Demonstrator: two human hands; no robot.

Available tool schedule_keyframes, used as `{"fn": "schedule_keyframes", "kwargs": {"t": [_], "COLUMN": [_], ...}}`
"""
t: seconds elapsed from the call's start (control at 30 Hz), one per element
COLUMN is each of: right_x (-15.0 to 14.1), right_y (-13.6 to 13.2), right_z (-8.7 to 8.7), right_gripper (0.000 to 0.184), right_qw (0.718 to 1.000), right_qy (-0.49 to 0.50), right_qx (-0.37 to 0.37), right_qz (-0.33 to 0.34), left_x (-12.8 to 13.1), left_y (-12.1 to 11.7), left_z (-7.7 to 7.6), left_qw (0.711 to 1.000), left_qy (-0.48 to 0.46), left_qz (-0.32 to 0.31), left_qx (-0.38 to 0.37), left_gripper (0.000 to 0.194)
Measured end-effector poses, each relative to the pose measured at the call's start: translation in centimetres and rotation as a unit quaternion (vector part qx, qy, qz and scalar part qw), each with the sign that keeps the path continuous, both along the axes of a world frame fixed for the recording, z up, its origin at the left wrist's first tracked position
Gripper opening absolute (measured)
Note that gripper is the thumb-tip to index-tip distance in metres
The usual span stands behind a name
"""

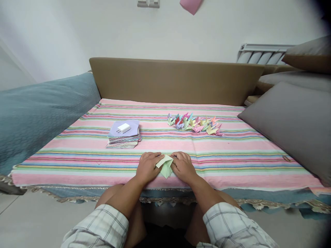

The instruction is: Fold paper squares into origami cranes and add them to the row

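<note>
A light green sheet of origami paper (167, 168), partly folded with a flap standing up, lies between my hands near the front edge of the striped cloth. My left hand (149, 167) grips its left side, fingers curled and thumb against the paper. On the other side, my right hand (183, 166) holds the right edge in the same way. The fingertips under the paper are hidden. Beyond my hands to the right stands a group of folded paper cranes (193, 124) in many colours. Left of them is a stack of paper squares (124, 140), with a white charger plug (123, 128) on top.
The striped cloth (77, 155) covers a sofa seat with a brown backrest (176, 81). A blue-covered armrest (49, 110) bounds the left side. Grey cushions (292, 120) lean at the right. A radiator (263, 54) is on the wall behind.
</note>
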State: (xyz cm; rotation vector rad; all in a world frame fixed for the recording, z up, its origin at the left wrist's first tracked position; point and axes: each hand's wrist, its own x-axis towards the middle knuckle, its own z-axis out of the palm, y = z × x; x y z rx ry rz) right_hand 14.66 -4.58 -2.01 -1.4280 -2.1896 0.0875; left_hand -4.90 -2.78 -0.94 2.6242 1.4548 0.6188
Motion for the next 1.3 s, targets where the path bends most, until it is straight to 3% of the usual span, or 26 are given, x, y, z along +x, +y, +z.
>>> {"fn": "schedule_keyframes", "kwargs": {"t": [0.23,0.47,0.67,0.9,1.03,1.23,1.3], "right_x": [-0.2,-0.2,0.3,1.1,1.0,0.8,0.7], "right_y": [-0.1,-0.3,0.1,0.3,0.0,0.1,0.1], "right_z": [0.1,-0.2,-0.6,-0.6,-0.3,-0.4,-0.6], "right_gripper": [0.027,0.021,0.016,0.033,0.026,0.019,0.013], "right_qw": [0.999,0.999,0.999,0.979,0.985,0.993,0.993], "right_qy": [-0.032,-0.037,0.050,0.199,0.156,0.118,0.116], "right_qx": [-0.018,0.014,0.017,0.042,0.023,-0.008,-0.006], "right_qz": [-0.003,-0.008,0.009,0.022,0.065,0.025,0.024], "left_x": [0.0,0.1,0.0,0.0,-0.2,-0.7,-0.6], "left_y": [0.0,-0.1,-0.2,-0.2,-0.3,-0.3,-0.3], "left_z": [-0.1,-0.2,-0.3,-0.3,-0.1,0.1,0.1], "left_qw": [1.000,0.999,0.999,0.999,0.998,0.996,0.997], "left_qy": [0.020,0.027,0.038,0.047,0.058,0.073,0.071], "left_qz": [0.011,0.012,0.002,-0.003,-0.021,-0.049,-0.042], "left_qx": [0.011,0.014,0.026,0.028,0.020,-0.009,-0.008], "left_gripper": [0.041,0.043,0.042,0.043,0.049,0.077,0.069]}}
